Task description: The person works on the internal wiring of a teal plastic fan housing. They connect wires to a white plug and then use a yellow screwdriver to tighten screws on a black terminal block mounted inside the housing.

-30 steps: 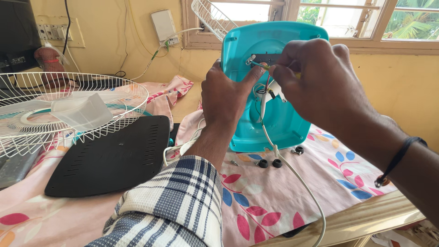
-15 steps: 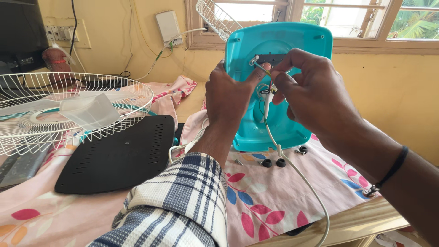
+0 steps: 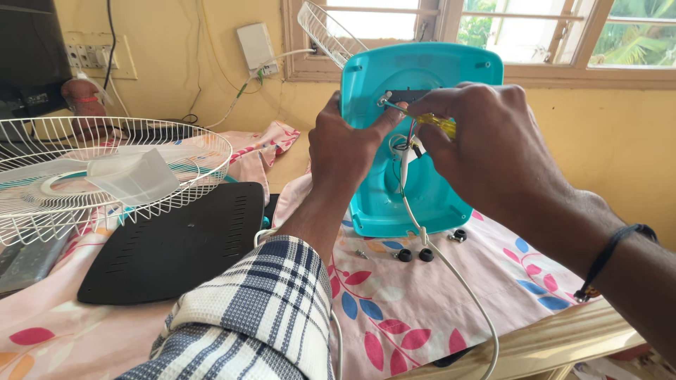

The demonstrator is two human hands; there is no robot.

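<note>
Head view, here we go. My left hand [image 3: 348, 141] is up against the turquoise fan base [image 3: 422, 141], which stands on edge on the flowered cloth [image 3: 394, 309] with its hollow underside facing me.

— Is that hand gripping the base?

— Fingers curled together, thumb pressed on the plastic near the upper left of the opening. It steadies the shell; I can't tell if anything is pinched in it.

— And the other one?

— My right hand [image 3: 486, 151] is closed on a yellow-handled screwdriver [image 3: 422, 121]. The handle sits in my fingers, and the shaft runs up and left to a screw point on the base, just above my left thumb.

— So the base is between your hands?

— Right behind them, touching both. The white cord [image 3: 451, 274] drops out of the cavity, down across the cloth toward the table edge.

— Anything loose nearby?

— Small black rubber feet [image 3: 415, 255] lie on the cloth just below the base. Off to my left there's a black bottom plate [image 3: 176, 243], and beyond it the white wire fan guard [image 3: 105, 176].
</note>
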